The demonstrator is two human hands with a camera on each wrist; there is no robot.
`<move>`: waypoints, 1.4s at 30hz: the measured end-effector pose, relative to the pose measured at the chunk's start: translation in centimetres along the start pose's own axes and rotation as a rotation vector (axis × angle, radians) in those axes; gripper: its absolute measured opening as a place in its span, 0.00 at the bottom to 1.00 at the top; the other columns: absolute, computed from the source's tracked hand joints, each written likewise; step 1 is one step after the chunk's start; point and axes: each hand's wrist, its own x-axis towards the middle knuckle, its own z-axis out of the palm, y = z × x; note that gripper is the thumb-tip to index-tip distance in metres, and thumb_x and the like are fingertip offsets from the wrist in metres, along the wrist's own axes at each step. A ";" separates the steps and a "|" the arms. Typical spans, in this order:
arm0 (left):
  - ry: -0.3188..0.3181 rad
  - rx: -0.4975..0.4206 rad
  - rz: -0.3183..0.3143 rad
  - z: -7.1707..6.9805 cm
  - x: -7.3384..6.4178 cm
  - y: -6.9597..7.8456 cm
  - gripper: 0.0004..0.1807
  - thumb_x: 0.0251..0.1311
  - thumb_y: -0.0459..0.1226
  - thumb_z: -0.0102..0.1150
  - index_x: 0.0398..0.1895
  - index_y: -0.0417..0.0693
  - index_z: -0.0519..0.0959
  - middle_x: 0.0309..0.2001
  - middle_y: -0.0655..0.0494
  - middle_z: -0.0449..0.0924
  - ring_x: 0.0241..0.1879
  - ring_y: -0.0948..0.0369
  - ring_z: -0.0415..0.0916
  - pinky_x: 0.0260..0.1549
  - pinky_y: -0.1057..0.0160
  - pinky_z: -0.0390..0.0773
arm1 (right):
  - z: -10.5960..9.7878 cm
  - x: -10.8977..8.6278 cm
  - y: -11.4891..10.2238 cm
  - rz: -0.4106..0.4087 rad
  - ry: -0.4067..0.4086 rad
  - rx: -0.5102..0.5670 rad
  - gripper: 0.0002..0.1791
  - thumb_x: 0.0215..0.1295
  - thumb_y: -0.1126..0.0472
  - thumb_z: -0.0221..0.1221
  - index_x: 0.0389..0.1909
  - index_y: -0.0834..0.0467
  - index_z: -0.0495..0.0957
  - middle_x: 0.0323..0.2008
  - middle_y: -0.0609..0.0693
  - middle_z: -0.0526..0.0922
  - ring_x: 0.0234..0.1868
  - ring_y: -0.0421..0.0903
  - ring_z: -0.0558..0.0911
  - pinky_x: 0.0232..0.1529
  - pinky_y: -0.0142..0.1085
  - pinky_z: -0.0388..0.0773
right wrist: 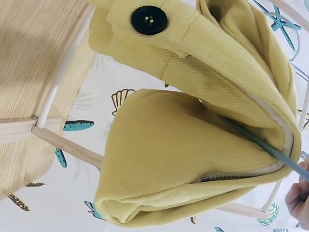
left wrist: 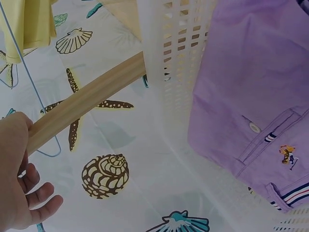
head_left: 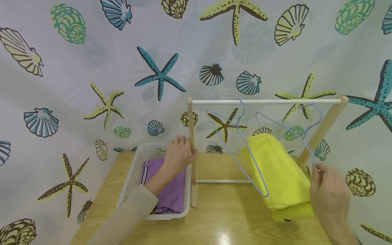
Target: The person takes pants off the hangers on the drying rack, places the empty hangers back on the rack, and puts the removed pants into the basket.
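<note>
1. The left hand [head_left: 179, 154] has its fingers wrapped round the left wooden upright [head_left: 192, 136] of the small clothes rack [head_left: 266, 101]; in the left wrist view the thumb and curled fingers [left wrist: 41, 200] close on that post [left wrist: 87, 99].
2. The right hand [head_left: 329, 192] pinches the lower end of a pale blue wire hanger [head_left: 306, 136] at the rack's right side; its hook sits over the white top rail.
3. Yellow corduroy trousers [head_left: 280, 177] are draped over that hanger and sag down onto the wooden table [head_left: 220, 217], near its right edge. The right wrist view shows a black button [right wrist: 149, 20] on the waistband and the wire [right wrist: 260, 142] running into the folded cloth.
4. A second, bare wire hanger [head_left: 235, 149] hangs from the rail between the left upright and the trousers, its lower corner lying against the yellow cloth.
5. A white slotted basket [head_left: 134, 177] stands at the table's back left corner, touching the rack's left foot, with a purple shirt [head_left: 171, 194] folded inside.
6. The table's front edge, ahead of the rack and basket, shows bare wood. A seashell-printed curtain [head_left: 92, 68] hangs close behind the table's back edge.
</note>
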 end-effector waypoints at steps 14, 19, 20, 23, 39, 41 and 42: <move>0.087 -0.146 -0.110 0.1 -2.0 1.9 0.26 0.62 0.57 0.70 0.37 0.41 0.80 0.33 0.47 0.84 0.34 0.51 0.80 0.27 0.58 0.81 | 0.0 -1.7 -1.3 0.055 -0.029 0.048 0.14 0.74 0.67 0.56 0.40 0.79 0.78 0.23 0.70 0.78 0.18 0.60 0.71 0.17 0.32 0.63; 0.082 -0.209 -0.155 -0.1 -2.9 3.1 0.25 0.62 0.55 0.71 0.36 0.40 0.80 0.34 0.47 0.85 0.34 0.51 0.80 0.29 0.59 0.82 | -0.1 -2.1 -1.8 0.063 -0.028 0.061 0.17 0.77 0.65 0.54 0.40 0.79 0.78 0.23 0.69 0.78 0.19 0.60 0.72 0.18 0.31 0.64; 0.086 -0.223 -0.164 -0.1 -3.1 3.4 0.24 0.61 0.54 0.71 0.35 0.41 0.79 0.33 0.48 0.84 0.34 0.52 0.79 0.28 0.59 0.81 | -0.2 -2.2 -2.0 0.068 -0.031 0.062 0.17 0.78 0.64 0.54 0.41 0.79 0.78 0.23 0.69 0.78 0.20 0.60 0.72 0.19 0.31 0.64; 0.087 -0.256 -0.194 -0.2 -3.8 4.3 0.22 0.60 0.54 0.72 0.32 0.45 0.78 0.30 0.51 0.83 0.32 0.54 0.78 0.24 0.62 0.78 | -0.3 -2.4 -2.4 0.076 -0.035 0.063 0.19 0.79 0.63 0.53 0.40 0.79 0.78 0.22 0.68 0.79 0.21 0.58 0.72 0.20 0.31 0.64; -0.269 -0.767 -0.461 -0.4 -6.9 10.3 0.24 0.69 0.58 0.63 0.53 0.49 0.80 0.39 0.56 0.85 0.39 0.59 0.80 0.31 0.65 0.78 | 0.3 -4.0 -4.0 0.170 -0.024 0.084 0.10 0.72 0.69 0.60 0.39 0.76 0.80 0.20 0.65 0.79 0.20 0.40 0.67 0.20 0.28 0.61; -0.322 -0.865 -0.508 -0.2 -7.0 11.2 0.26 0.70 0.59 0.62 0.56 0.49 0.80 0.42 0.56 0.86 0.41 0.58 0.81 0.36 0.62 0.80 | 0.3 -4.2 -4.1 0.181 -0.024 0.087 0.10 0.72 0.69 0.60 0.39 0.76 0.80 0.20 0.65 0.79 0.20 0.39 0.67 0.19 0.28 0.61; -0.341 -0.908 -0.529 0.0 -7.0 11.6 0.28 0.70 0.60 0.61 0.57 0.48 0.80 0.43 0.55 0.87 0.40 0.58 0.82 0.37 0.61 0.80 | 0.4 -4.3 -4.2 0.183 -0.027 0.088 0.10 0.72 0.70 0.60 0.39 0.76 0.80 0.20 0.65 0.80 0.20 0.39 0.67 0.19 0.28 0.61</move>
